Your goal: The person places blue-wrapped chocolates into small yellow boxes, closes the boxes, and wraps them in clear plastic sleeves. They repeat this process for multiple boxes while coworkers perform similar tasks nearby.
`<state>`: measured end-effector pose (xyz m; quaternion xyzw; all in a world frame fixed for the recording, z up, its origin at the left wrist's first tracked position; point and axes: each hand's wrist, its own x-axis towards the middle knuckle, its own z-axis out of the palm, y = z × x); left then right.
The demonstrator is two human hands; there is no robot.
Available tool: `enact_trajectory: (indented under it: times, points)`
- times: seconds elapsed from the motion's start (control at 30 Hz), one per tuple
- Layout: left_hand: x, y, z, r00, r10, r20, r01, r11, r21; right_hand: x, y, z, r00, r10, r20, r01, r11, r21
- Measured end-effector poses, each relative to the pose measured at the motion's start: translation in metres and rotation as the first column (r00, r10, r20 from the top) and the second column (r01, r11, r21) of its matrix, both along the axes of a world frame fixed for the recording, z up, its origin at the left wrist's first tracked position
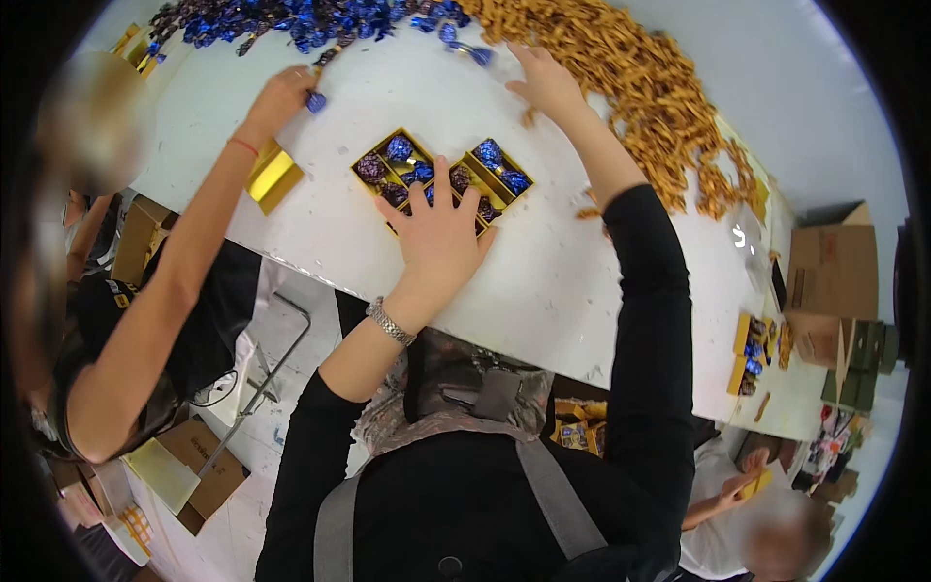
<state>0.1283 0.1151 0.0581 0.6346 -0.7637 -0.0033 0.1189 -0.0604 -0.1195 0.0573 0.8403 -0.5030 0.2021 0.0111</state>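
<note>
My left hand (441, 229) lies spread over a gold divided box (497, 190), its fingertips on or just above the compartments. Blue foil-wrapped candies (488, 153) and dark purple foil-wrapped ones (371, 167) sit in the compartments; part of the box is hidden under the hand. My right hand (544, 81) is stretched towards the far side of the table, fingers apart, with nothing plainly held. It is between a blue wrapped candy (476, 54) and a large heap of gold twist-wrapped candies (640, 87).
Blue and purple candies (291, 25) are heaped along the far edge. At the left, a co-worker's hand (287, 91) is by a blue candy (316, 102), near an empty-looking gold box (273, 177). Another filled box (748, 356) stands right. Cardboard boxes (833, 269) stand beyond; another person sits lower right.
</note>
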Motion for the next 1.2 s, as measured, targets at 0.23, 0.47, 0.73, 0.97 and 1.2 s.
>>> enact_trajectory:
  times: [0.23, 0.47, 0.73, 0.97, 1.2]
  points:
    - [-0.070, 0.068, -0.009, 0.990, -0.121, -0.076, 0.118, 0.992, -0.040, -0.084, 0.088, -0.036, 0.915, -0.263, -0.307, 0.254, 0.965, -0.069]
    - [-0.131, 0.066, -0.010, 0.979, -0.183, -0.091, 0.182, 0.983, -0.017, -0.117, 0.117, -0.027, 0.914, -0.367, 0.172, 0.390, 0.912, -0.126]
    - [-0.114, 0.068, 0.013, 0.919, -0.205, -0.338, 0.196, 0.979, -0.061, -0.074, 0.085, 0.000, 0.970, -0.215, -0.117, 0.193, 0.965, -0.177]
    - [-0.017, -0.031, 0.002, 0.732, -0.497, -0.466, 0.438, 0.867, -0.237, -0.082, 0.078, 0.058, 0.974, -0.225, -0.028, 0.223, 0.973, -0.059]
    - [0.030, 0.017, -0.007, 0.918, -0.297, -0.262, 0.308, 0.951, 0.001, -0.087, 0.298, 0.028, 0.845, -0.099, 0.526, 0.111, 0.994, 0.008]
